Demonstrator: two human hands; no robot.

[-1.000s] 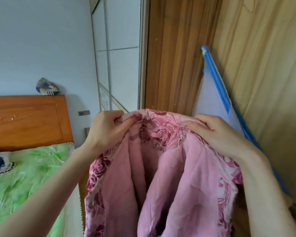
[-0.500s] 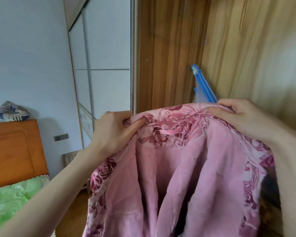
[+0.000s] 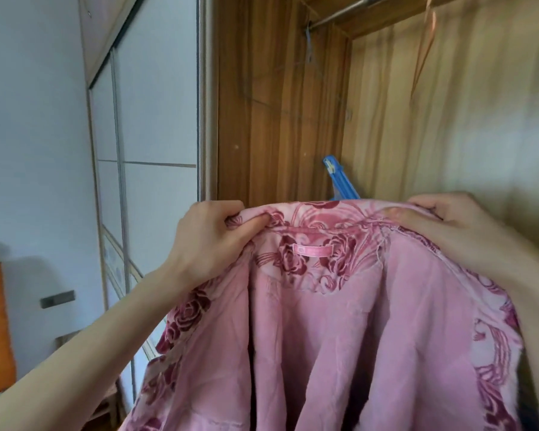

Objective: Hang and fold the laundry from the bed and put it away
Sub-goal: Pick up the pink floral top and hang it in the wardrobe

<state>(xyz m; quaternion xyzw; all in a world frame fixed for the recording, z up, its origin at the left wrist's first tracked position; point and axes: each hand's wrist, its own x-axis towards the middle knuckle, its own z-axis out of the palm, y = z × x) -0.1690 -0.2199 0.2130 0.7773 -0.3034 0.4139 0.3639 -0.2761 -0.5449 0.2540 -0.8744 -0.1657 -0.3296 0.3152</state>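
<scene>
Holding the pink robe (image 3: 339, 337) up, left hand (image 3: 209, 241) and right hand (image 3: 448, 225) pinching its shoulders. We judge hanging barely begun: the rail (image 3: 346, 9) waits above.

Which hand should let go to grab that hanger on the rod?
Left hand, probably: the hanger hangs above it on the rod, while the right hand holds the pink robe farther right.
</scene>
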